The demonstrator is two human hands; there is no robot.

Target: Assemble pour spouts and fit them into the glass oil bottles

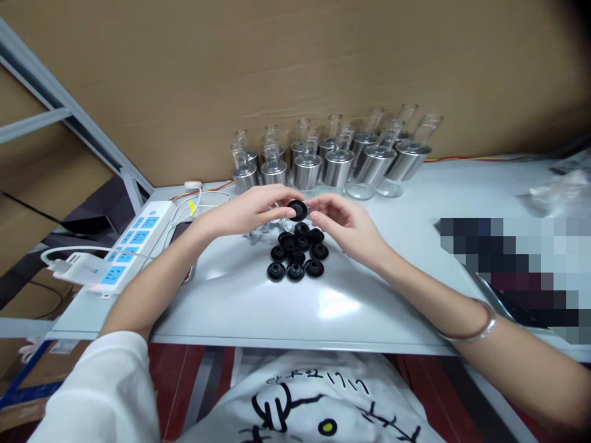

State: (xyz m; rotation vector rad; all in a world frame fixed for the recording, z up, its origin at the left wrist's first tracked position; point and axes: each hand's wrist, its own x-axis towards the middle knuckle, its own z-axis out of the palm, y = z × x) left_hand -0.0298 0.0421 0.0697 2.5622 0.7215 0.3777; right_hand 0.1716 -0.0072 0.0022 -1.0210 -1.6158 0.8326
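Note:
My left hand (256, 208) pinches a round black cap (299, 211) between thumb and fingers, tilted so that its ringed face shows. Close against the cap's right edge is my right hand (346, 223), its thumb and fingertips drawn together. Whatever lies between those right fingertips is too small to make out. Just below both hands, several similar black caps (295, 271) lie in a loose cluster on the white table (258, 314). Small clear pieces (257, 234) sit behind the cluster, partly hidden by my left hand.
Several glass bottles with metal sleeves (308, 170) stand in rows along the cardboard wall (286, 67). On the left are a power strip (133, 246) with a plugged-in charger (80, 269) and white cables. At the right lie a blurred-out dark object (508, 271) and clear plastic wrap (561, 192).

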